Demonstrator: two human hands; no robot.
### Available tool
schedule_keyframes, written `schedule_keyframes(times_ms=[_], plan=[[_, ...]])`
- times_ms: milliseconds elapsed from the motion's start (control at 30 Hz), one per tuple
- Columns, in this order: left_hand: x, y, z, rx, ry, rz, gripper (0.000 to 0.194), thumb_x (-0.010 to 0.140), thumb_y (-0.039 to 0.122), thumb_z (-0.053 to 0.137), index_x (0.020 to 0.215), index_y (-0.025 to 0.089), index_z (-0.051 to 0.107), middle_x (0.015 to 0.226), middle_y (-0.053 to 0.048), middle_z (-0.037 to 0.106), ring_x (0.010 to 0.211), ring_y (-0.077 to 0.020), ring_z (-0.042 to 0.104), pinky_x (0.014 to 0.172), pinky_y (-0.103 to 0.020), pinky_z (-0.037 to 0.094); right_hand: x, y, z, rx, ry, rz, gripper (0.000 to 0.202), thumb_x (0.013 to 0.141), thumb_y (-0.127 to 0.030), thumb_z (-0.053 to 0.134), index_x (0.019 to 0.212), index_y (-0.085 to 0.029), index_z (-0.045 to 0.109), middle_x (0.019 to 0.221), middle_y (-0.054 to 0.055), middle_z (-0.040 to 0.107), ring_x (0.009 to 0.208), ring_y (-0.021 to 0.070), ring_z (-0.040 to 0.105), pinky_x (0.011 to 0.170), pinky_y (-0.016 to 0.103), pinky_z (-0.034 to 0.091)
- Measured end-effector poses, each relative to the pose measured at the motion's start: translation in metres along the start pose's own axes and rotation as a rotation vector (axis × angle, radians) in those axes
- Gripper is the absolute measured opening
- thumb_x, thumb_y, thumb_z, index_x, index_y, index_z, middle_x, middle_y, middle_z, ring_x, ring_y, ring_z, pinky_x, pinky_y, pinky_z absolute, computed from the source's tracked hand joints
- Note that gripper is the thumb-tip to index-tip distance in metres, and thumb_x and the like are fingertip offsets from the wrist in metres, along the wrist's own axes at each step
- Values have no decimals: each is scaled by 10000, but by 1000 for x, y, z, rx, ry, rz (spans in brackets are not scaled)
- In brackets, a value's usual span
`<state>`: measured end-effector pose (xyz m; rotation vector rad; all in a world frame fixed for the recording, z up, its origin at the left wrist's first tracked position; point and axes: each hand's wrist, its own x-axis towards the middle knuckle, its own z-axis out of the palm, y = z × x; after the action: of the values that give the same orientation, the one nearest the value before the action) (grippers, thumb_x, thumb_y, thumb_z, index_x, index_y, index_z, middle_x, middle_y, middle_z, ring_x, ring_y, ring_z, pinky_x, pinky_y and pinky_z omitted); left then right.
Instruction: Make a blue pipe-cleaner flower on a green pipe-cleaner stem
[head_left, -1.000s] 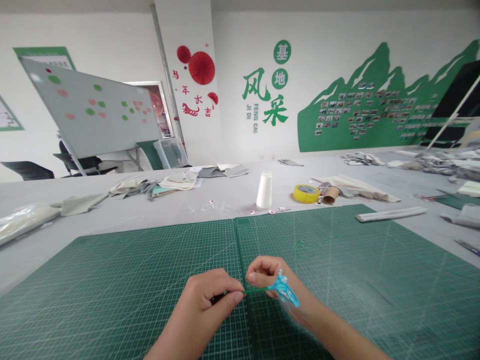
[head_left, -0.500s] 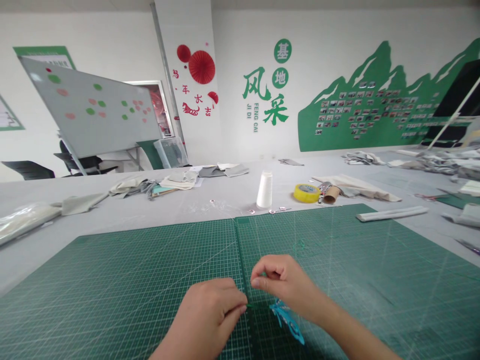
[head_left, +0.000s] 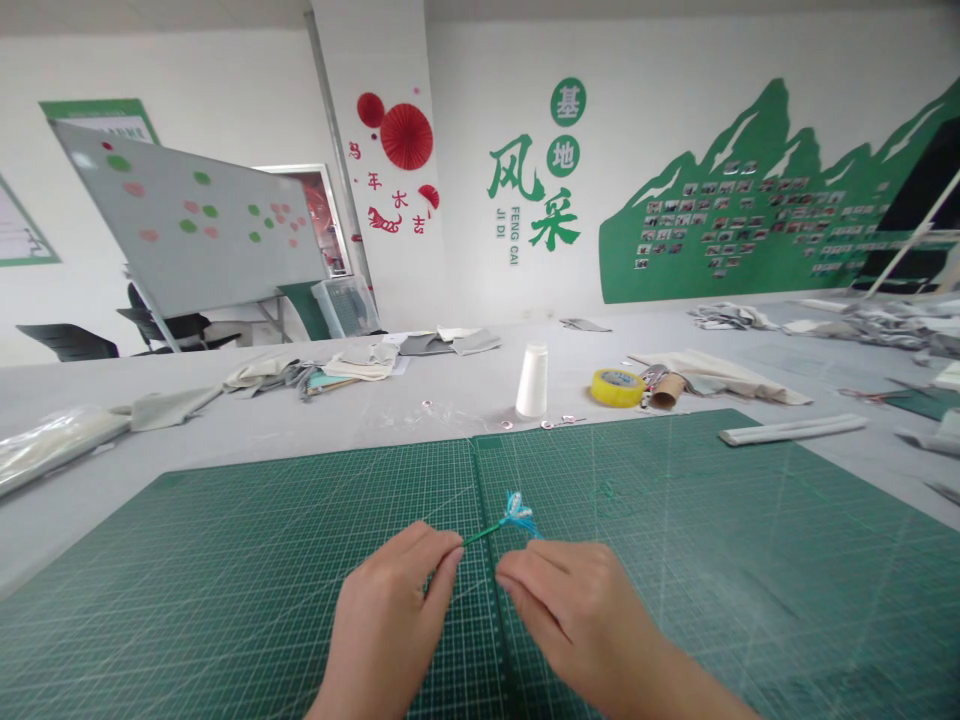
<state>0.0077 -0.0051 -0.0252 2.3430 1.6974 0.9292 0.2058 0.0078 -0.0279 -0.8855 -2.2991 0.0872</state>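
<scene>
Pinching one green stem in left hand, one blue-white tuft at its tip, over green matting.
Right hand near tuft, fingers bunched; can't tell if gripping. Risk: stem could twist or slip if tuft gets tugged; the pinch looks small. Beyond: one white cone, one yellow tape roll.

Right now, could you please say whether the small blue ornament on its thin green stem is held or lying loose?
Held: the left hand pinches the green stem, with the blue ornament at its far end.
</scene>
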Motion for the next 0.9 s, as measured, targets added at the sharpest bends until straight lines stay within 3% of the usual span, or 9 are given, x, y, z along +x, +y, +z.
schedule_keyframes(times_ms=[200, 400, 733, 900], plan=[[-1, 0, 0, -44, 37, -22, 207, 951, 232, 463, 900, 233, 663, 826, -1, 667, 752, -186, 641, 683, -299, 480, -1, 0, 6, -86, -20, -7, 315, 930, -117, 379, 700, -183, 583, 590, 4, 544, 523, 144, 493, 508, 306, 259], [-1, 0, 0, -47, 68, -30, 192, 944, 237, 479, 908, 232, 667, 823, -5, 675, 749, -187, 644, 671, -287, 488, -4, -1, 11, -24, -23, 42, 305, 933, -129, 382, 702, -185, 573, 586, -1, 538, 514, 138, 474, 502, 295, 265], [-2, 1, 1, -59, 95, 12, 202, 940, 226, 483, 903, 233, 681, 824, -7, 681, 754, -185, 646, 683, -287, 492, -6, -4, 11, 105, 180, -40, 236, 960, -132, 420, 876, -165, 638, 617, 17, 605, 539, 152, 534, 533, 287, 333], [-1, 1, -1, -96, 68, -19, 211, 953, 235, 467, 904, 226, 672, 830, -6, 670, 759, -184, 639, 684, -293, 484, -5, -4, 14, 101, 159, -41, 238, 957, -142, 428, 857, -160, 643, 613, 17, 608, 535, 152, 543, 533, 290, 341]])
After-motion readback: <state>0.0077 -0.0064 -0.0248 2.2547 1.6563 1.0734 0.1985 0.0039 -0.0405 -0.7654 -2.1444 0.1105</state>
